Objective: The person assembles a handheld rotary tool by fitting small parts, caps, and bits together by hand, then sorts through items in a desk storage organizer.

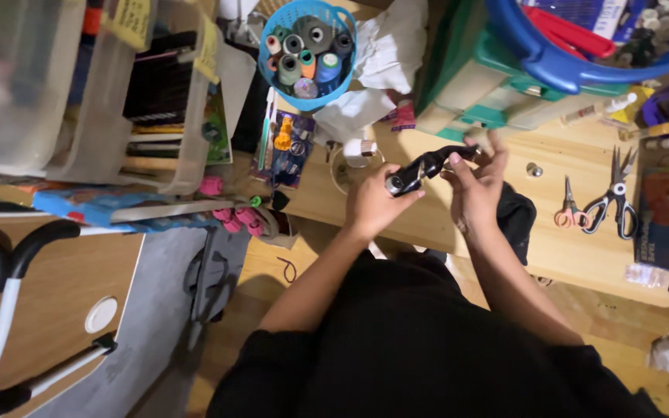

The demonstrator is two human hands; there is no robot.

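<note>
While both hands meet above the near edge of the wooden table [427,224], holding a glossy black tool [427,165] between them, slanted from lower left to upper right. Left hand [373,203] curled around the tool's lower end, fingers wrapped shut on it. Right hand [475,186] pinching the upper end, thumb on one side, fingers partly spread past it. Tool raised off the tabletop, just in front of a white tape roll [359,151].

Open tabletop only to the right of the hands, running as far as small orange-handled scissors [567,209] and larger black-handled scissors [615,197], lying side by side near the table's right end. Crowded behind: green and cream stacked boxes [474,85] close beyond the right hand's fingertips, overhung by a big blue basin [551,66]. Round blue basket of thread spools [307,50] well behind the left hand, white cloth [389,54] beside it. Flat purple blister pack [292,147] with an orange shape inside, lying left of the tape roll. Clear plastic bins [79,85] at far left, yellow paper labels stuck along the upper rims. Colourful printed box [667,209] at the far right edge, just beyond the scissors. Wooden floor below the table edge, grey mat [156,310] to the left.
</note>
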